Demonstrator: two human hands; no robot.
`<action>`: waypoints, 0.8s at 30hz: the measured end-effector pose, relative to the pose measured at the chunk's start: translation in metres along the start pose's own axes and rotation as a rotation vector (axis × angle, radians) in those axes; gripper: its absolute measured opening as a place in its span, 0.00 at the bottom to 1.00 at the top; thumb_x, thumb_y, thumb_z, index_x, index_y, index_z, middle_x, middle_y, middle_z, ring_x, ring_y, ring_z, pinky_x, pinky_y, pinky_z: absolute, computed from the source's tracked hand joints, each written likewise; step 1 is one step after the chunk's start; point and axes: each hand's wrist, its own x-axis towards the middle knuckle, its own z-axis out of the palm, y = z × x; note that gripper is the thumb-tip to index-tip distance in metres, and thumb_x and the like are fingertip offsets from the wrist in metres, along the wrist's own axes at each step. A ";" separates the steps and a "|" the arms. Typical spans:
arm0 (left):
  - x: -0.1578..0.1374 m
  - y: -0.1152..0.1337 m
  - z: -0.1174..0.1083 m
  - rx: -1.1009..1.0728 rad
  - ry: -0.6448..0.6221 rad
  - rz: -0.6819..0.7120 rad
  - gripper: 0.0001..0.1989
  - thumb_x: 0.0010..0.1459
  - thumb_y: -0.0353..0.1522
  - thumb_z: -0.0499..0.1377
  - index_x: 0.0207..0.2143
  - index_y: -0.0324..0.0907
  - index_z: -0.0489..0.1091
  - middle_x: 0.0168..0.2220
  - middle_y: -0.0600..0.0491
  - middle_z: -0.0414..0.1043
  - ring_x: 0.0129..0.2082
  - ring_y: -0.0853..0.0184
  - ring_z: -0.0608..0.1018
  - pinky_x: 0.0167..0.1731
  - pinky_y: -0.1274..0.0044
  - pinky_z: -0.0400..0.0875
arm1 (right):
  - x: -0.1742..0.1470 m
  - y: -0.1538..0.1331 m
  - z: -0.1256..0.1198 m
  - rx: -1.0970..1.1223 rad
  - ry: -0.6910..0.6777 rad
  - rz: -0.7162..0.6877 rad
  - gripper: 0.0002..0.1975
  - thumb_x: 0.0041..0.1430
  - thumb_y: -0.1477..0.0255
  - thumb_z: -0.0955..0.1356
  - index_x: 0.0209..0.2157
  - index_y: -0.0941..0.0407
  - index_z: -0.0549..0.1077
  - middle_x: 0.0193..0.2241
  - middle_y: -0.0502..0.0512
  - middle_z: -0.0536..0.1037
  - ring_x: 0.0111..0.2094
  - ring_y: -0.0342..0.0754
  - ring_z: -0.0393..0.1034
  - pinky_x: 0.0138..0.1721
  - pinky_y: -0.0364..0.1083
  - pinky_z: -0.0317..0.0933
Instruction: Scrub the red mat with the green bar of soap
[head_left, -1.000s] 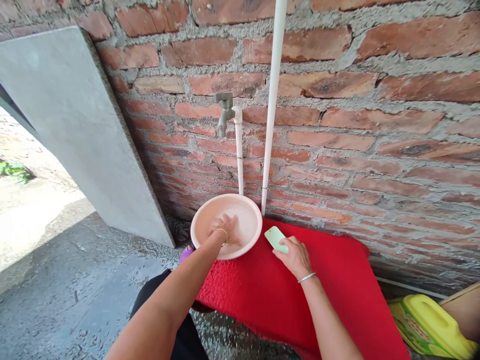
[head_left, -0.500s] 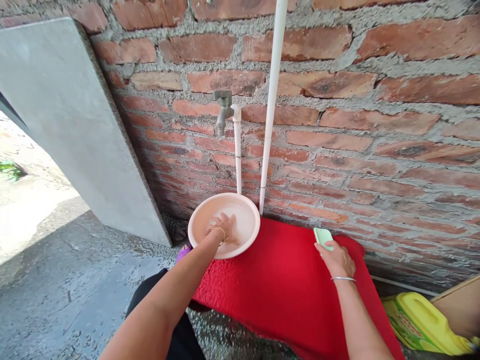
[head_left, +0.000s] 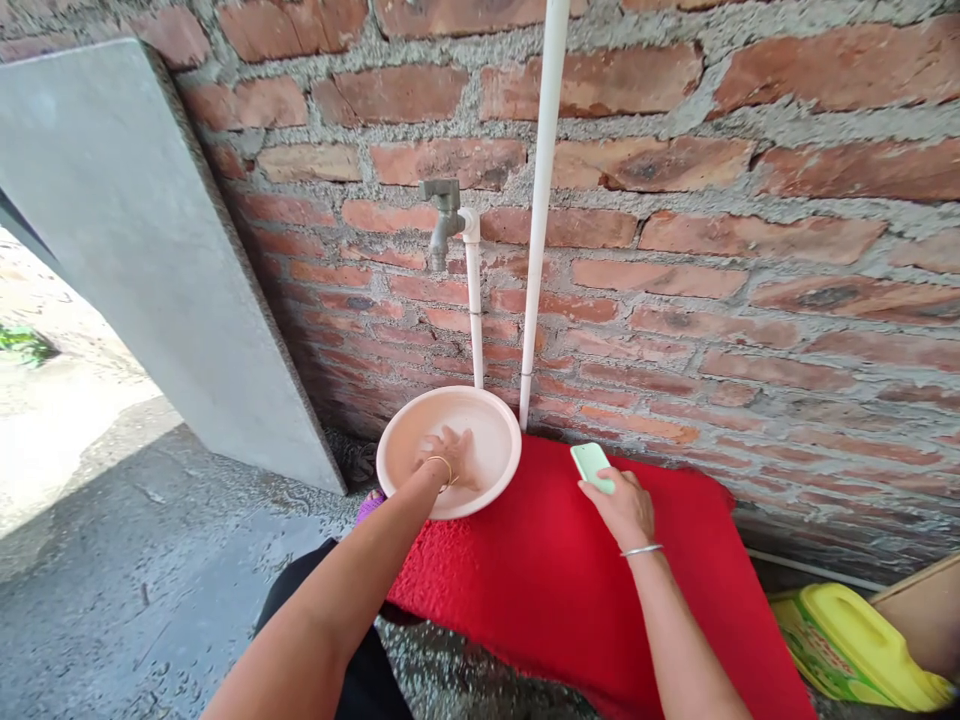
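Observation:
A pale pink basin (head_left: pixel 388 425) with cloudy water stands at the left end of a bench-like surface under a red cloth (head_left: pixel 540 570). My left hand (head_left: pixel 448 456), a gold bangle at its wrist, is down in the basin's water with its fingers spread. I make out nothing in it, though the water blurs the fingers. A mint-green phone (head_left: pixel 590 464), flat with rounded corners, is in my right hand (head_left: pixel 628 508), thumb on the near side and the other fingers mostly hidden. That hand, with a silver bangle, is over the red cloth, right of the basin.
A grey tap (head_left: pixel 444 222) projects from the brick wall (head_left: pixel 675 230) above the basin, beside a tall white pipe (head_left: pixel 541 200). A grey slab (head_left: pixel 172 240) leans at left over wet concrete floor (head_left: pixel 247 570). At lower right lies a yellow jug (head_left: pixel 859 640).
My right hand has moved left across the red cloth, closer to the basin, carrying the phone. My left hand has stayed in the water, hardly moved.

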 end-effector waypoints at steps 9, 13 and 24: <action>0.006 -0.002 0.005 0.028 0.009 0.003 0.64 0.35 0.54 0.69 0.70 0.64 0.38 0.74 0.48 0.33 0.67 0.26 0.43 0.42 0.39 0.68 | 0.015 -0.054 0.025 0.015 -0.072 -0.190 0.15 0.53 0.59 0.71 0.42 0.47 0.78 0.39 0.52 0.75 0.44 0.49 0.72 0.47 0.46 0.58; 0.011 -0.003 0.009 -0.023 0.045 -0.007 0.58 0.38 0.57 0.66 0.70 0.63 0.44 0.74 0.51 0.36 0.67 0.27 0.45 0.44 0.40 0.68 | 0.027 -0.012 0.006 -0.035 -0.060 -0.005 0.19 0.56 0.54 0.68 0.45 0.48 0.78 0.40 0.57 0.75 0.41 0.52 0.73 0.44 0.49 0.61; 0.006 -0.002 0.004 0.022 0.012 -0.009 0.64 0.35 0.51 0.71 0.70 0.62 0.39 0.74 0.47 0.32 0.66 0.26 0.43 0.43 0.43 0.69 | 0.018 0.140 -0.052 -0.048 -0.028 0.534 0.33 0.55 0.44 0.60 0.52 0.51 0.74 0.46 0.66 0.78 0.44 0.59 0.75 0.39 0.52 0.66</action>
